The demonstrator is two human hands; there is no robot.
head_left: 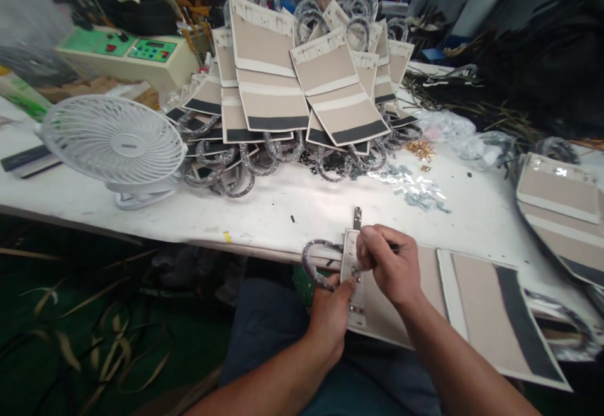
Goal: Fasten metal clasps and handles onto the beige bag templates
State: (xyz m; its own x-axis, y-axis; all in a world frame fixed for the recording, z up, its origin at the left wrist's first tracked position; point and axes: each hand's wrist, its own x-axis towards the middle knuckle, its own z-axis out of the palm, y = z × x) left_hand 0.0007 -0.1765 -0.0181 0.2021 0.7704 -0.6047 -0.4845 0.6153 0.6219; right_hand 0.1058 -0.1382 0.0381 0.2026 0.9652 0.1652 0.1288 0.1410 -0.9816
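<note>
A flat beige bag panel (476, 303) with white bands and a black band lies over the table's front edge and my lap. My left hand (333, 315) pinches its white end strip, where a plastic-wrapped curved handle (315, 265) is attached. My right hand (389, 265) is closed above the strip, gripping a thin dark tool whose tip I cannot make out. A small metal piece (357, 217) sticks up just behind the strip.
A big heap of the same panels with wrapped handles (292, 89) fills the table's far middle. A white desk fan (116, 145) stands at left, a control box (136, 51) behind it. Small gold fittings (419, 149) and plastic scraps lie at right, beside another panel (561, 208).
</note>
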